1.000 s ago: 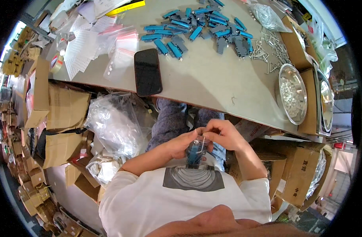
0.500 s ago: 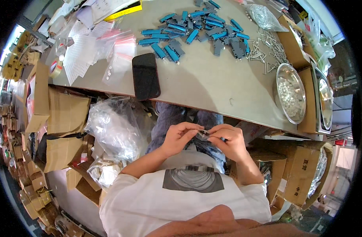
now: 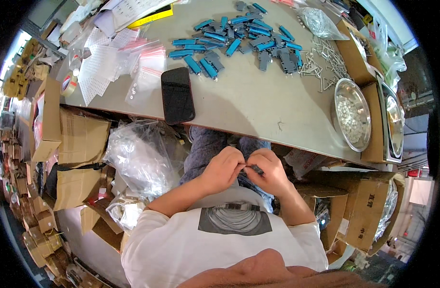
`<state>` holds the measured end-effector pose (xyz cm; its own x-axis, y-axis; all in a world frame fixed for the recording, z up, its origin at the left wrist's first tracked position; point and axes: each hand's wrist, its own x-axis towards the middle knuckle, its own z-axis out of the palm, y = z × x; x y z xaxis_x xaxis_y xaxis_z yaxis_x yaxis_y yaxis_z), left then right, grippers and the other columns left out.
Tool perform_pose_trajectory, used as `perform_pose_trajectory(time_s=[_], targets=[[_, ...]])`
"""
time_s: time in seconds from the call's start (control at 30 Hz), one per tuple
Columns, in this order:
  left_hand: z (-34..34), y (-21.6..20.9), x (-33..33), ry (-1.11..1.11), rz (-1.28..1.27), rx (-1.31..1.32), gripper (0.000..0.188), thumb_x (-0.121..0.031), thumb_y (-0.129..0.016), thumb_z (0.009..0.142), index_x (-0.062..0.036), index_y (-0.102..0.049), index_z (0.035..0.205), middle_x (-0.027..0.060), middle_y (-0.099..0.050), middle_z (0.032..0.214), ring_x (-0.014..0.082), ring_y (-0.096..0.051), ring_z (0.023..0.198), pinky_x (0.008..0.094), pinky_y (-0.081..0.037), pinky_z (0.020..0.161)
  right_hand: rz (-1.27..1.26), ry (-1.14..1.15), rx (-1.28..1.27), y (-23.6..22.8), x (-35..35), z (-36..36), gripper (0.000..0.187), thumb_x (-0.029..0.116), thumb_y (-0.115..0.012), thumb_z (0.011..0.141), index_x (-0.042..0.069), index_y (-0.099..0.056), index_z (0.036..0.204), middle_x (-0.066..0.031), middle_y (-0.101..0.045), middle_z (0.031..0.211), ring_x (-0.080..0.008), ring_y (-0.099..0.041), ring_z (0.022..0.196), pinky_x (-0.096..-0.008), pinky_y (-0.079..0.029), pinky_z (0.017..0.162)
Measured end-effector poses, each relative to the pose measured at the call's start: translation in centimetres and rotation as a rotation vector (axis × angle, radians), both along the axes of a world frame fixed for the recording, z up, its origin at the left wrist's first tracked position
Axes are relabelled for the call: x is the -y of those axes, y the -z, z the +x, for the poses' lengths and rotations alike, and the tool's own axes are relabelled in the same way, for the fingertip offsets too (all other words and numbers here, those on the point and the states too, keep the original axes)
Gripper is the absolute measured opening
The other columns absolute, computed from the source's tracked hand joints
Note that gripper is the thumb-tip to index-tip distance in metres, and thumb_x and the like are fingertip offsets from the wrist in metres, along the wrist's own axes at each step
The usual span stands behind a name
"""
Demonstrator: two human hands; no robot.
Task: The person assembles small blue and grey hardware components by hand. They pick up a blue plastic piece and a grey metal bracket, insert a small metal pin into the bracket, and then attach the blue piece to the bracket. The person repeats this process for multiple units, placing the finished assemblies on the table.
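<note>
Over my lap, just off the table's near edge, my left hand [image 3: 226, 166] and my right hand [image 3: 269, 174] meet fingertip to fingertip. Both are closed in a pinch. A small dark grey piece [image 3: 256, 169] shows between the fingers of my right hand; its kind cannot be made out. Whatever the left fingertips pinch is hidden by them. On the table beyond lies a black phone [image 3: 177, 96]. Farther back is a heap of blue and dark grey plastic parts [image 3: 233, 46], with loose metal screws [image 3: 320, 67] to its right.
A steel bowl of small white pieces [image 3: 352, 120] stands at the table's right edge. Clear zip bags [image 3: 148, 67] and white printed sheets [image 3: 93, 72] lie at the left. Open cardboard boxes [image 3: 359, 211] and a large clear plastic bag [image 3: 138, 153] flank my legs.
My hands have drawn closer together, with the fingers curled in more. The small shiny piece that showed between the fingertips is now mostly covered.
</note>
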<state>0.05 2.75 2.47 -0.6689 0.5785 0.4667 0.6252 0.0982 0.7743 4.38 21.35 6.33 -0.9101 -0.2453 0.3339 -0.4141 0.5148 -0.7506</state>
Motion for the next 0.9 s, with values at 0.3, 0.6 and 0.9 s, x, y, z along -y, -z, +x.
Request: perform_pose_trajectory(time_s=[0.3,0.6,0.9], targets=[[-0.3,-0.4,1.1,-0.005,0.13,0.034,0.015,0.003,-0.057,0.083,-0.0034,-0.048,0.094,0.015,-0.052,0.087,0.0337,-0.052,0.08,0.0395,-0.045,0.072,0.077,-0.002,0.033,-1.5,-0.7,0.3,0.02,0.002,-0.071,0.067,0.004,-0.058,0.082,-0.0118,-0.059,0.082,-0.0332,-0.059,0.076,-0.0408,-0.048,0.068],[-0.7,-0.8,-0.1,-0.085,0.188,0.187,0.007,-0.001,-0.058,0.088,-0.0027,-0.052,0.091,0.0135,-0.053,0.087,0.0305,-0.051,0.079,0.0366,-0.044,0.073,-0.091,0.108,0.053,-0.7,-3.7,2.6,0.015,0.001,-0.065,0.082,0.003,-0.051,0.088,-0.019,-0.064,0.098,-0.0334,-0.062,0.09,-0.0395,-0.049,0.079],[-10.0,-1.5,8.2,-0.689,-0.108,-0.159,0.023,-0.006,-0.057,0.089,0.001,-0.054,0.112,0.021,-0.057,0.115,0.0401,-0.054,0.107,0.0421,-0.043,0.094,-0.234,0.801,0.38,-1.6,-16.8,15.6,0.021,0.017,-0.051,0.098,0.004,-0.042,0.085,-0.004,-0.041,0.073,-0.0145,-0.036,0.067,-0.0325,-0.04,0.066]])
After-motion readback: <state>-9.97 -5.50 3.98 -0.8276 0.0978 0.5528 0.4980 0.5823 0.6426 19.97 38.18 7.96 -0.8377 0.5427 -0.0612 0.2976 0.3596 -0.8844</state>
